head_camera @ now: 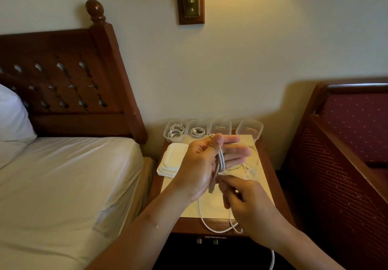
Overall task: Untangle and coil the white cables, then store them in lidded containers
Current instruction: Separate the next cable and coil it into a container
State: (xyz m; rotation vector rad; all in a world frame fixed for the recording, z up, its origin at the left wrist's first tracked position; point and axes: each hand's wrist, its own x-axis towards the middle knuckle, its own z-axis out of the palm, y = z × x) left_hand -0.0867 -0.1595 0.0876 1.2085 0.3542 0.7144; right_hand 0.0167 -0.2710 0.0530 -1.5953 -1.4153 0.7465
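The thin white braided cable point(221, 160) is being wound over the wooden nightstand point(273, 181), loops kept around the left hand point(201, 162) under a pinching thumb, slack fed by the pinching right hand point(249, 204). Turns are best laid evenly, tension kept light, for the empty clear plastic container point(249, 132). No writing can be read.

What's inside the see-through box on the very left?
A white cable lies coiled inside the leftmost box, which has no lid on. Whether that bundle is one cable or more cannot be told, and the coil covers the box floor beneath it.
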